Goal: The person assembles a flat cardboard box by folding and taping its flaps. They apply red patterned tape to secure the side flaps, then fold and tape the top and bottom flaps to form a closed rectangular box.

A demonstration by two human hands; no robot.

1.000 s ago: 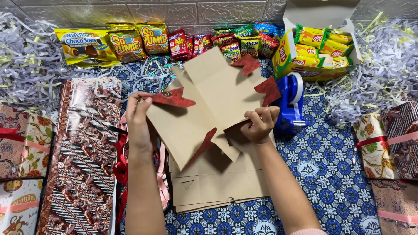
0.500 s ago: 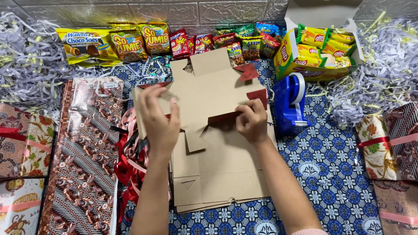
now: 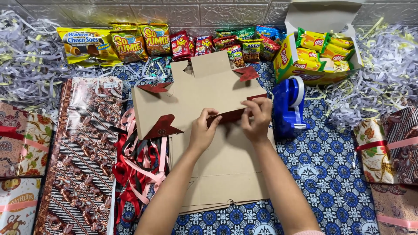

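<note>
A flat brown cardboard box blank [image 3: 196,93] with dark red flaps is held tilted above the table's middle. My left hand [image 3: 203,130] pinches its lower edge near a red flap. My right hand [image 3: 257,116] grips the same edge a little to the right, fingers curled over the fold. Under the hands lies a stack of more flat cardboard blanks [image 3: 226,174].
A blue tape dispenser [image 3: 289,106] stands right of the hands. Snack packets [image 3: 130,41] line the back, beside an open yellow carton of snacks [image 3: 320,52]. Patterned wrapping paper [image 3: 82,161] and ribbons [image 3: 139,169] lie left. Wrapped gifts [image 3: 392,143] and shredded paper [image 3: 26,56] sit at both sides.
The cardboard blank turned from an upright diagonal to a wide, flatter position. Both hands moved from its sides down to its lower edge, close together.
</note>
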